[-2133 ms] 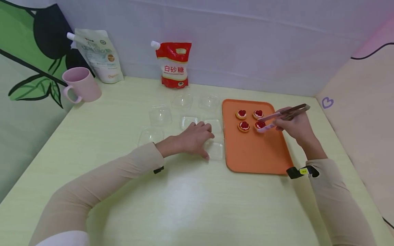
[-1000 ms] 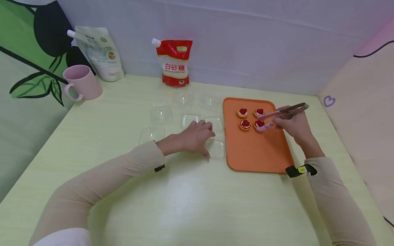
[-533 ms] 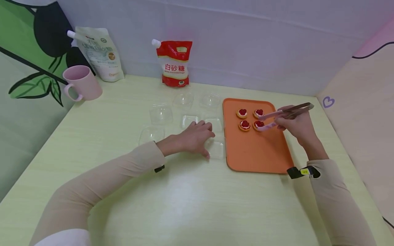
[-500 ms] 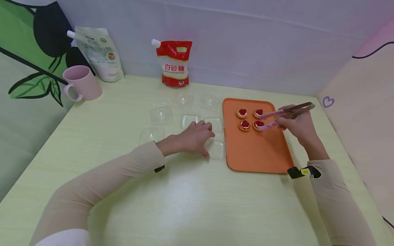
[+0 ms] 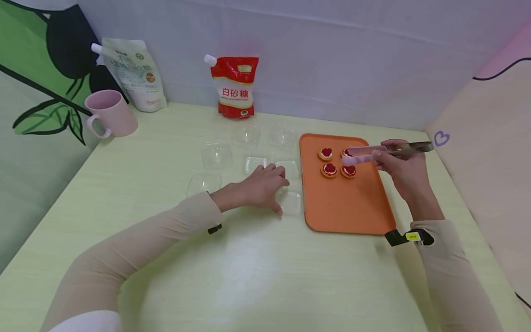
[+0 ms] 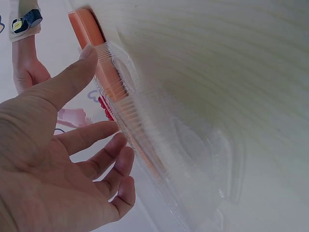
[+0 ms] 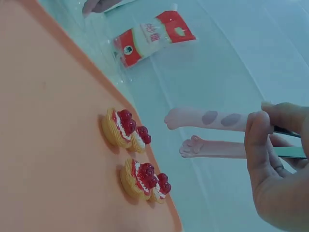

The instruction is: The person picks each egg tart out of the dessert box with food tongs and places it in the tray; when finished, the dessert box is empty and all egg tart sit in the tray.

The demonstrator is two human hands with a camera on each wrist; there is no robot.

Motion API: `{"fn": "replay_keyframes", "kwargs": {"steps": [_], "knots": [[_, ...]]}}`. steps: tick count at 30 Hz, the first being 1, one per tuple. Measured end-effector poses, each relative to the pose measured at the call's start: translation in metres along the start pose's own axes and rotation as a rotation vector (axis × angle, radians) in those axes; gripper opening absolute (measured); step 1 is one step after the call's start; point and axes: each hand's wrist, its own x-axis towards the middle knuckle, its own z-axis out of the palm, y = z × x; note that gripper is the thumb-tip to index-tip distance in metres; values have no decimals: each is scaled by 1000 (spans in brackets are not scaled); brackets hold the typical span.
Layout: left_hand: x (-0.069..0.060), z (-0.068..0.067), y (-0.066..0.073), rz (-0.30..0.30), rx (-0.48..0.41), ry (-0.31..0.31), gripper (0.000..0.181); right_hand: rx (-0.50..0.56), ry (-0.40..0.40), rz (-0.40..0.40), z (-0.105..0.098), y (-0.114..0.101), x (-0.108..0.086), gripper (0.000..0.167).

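Observation:
My right hand [image 5: 408, 177] holds tongs [image 5: 361, 160] with pink paw-shaped tips and a metal handle end. In the right wrist view the tips [image 7: 186, 117] stand apart in the air with nothing between them. Several small tarts [image 5: 329, 170] with cream and red berries sit at the far end of an orange tray [image 5: 344, 212]; the tongs partly cover the far-right one. My left hand [image 5: 259, 186] lies beside a clear plastic container [image 5: 292, 203] left of the tray. Its fingers are loosely bent, and in the left wrist view the thumb [image 6: 72, 77] appears to touch the container's ribbed edge.
More clear plastic containers [image 5: 216, 155] spread left of and beyond my left hand. Along the back stand a red sugar pouch [image 5: 235, 87], a pale pouch [image 5: 138, 76] and a pink mug [image 5: 112, 114]. A cloth wall [image 5: 332, 60] bounds the table's far side.
The tongs have moved up and away from the near-right tart, which stays on the tray. My right hand has turned and shifted slightly right. The left hand keeps its place.

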Motion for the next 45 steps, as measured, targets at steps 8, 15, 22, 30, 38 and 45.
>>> {"fn": "replay_keyframes", "kwargs": {"steps": [8,15,22,30,38,45], "knots": [[-1,1,-1,-9,-3,0,74,294,-355,-115,-2,-3,-7,33],[-1,1,-1,-2,-7,4,73,247,-385,-187,9,-5,-13,50],[-2,2,0,3,-6,2,73,88,-7,-188,13,0,-9,27],[-1,2,-2,7,2,6,75,25,42,-196,1,5,-6,39],[0,1,-3,12,4,7,75,-236,32,-114,-35,17,0,37],[1,1,-1,15,-1,2,74,-762,1,-46,-71,29,-1,38]]}}
